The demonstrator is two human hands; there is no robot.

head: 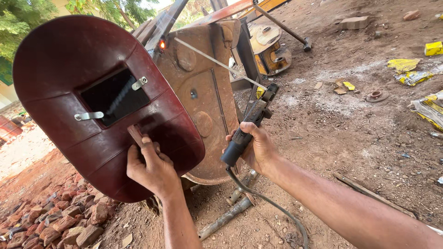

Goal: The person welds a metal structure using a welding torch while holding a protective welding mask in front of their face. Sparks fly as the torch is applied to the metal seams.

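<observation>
My left hand (151, 167) grips the wooden handle of a dark red hand-held welding shield (69, 64) with a dark glass window, raised at the left of the view. My right hand (258, 146) is closed on a black electrode holder (247, 129) whose cable (272, 205) drops toward the ground. A thin welding rod (217, 62) runs from the holder up and left. Its tip glows orange (162, 44) against the top of a rusty curved steel plate (203, 101) that stands on metal legs.
Broken red bricks (55, 219) are heaped at the lower left. A steel pipe (226, 216) lies under the plate. A yellow rusty drum part (272, 50), a brick (354, 22), torn yellow wrappers (410, 69) and a flat bar (369, 193) lie on the dirt ground.
</observation>
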